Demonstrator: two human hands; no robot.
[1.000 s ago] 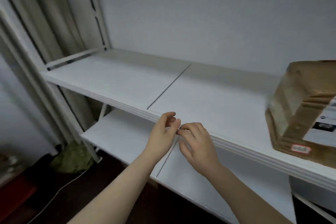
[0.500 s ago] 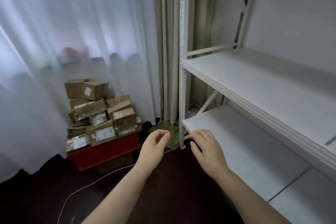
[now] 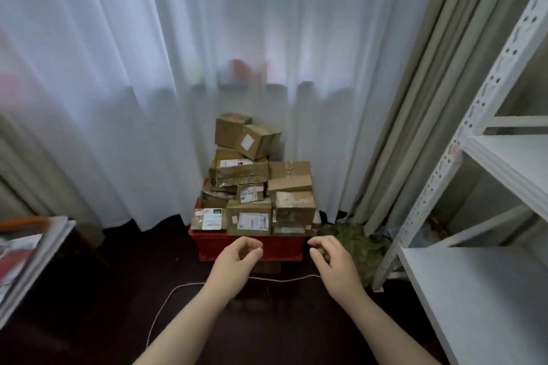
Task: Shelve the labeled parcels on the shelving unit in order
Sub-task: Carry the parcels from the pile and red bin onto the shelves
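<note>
White curtain across the background; at frame centre I see the parcels piled on a red crate, shelving unit at the right edge, left hand and right hand lower centre, apart, fingers loosely curled, holding nothing.

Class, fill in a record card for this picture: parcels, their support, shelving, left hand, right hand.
Parcels: cardboard parcels, heaped, several labelled
Support: red crate on the dark floor, before the curtain
Shelving: white shelving unit at right, beside the heap
Left hand: left hand loosely curled, holding nothing
Right hand: right hand loosely curled, holding nothing
</note>
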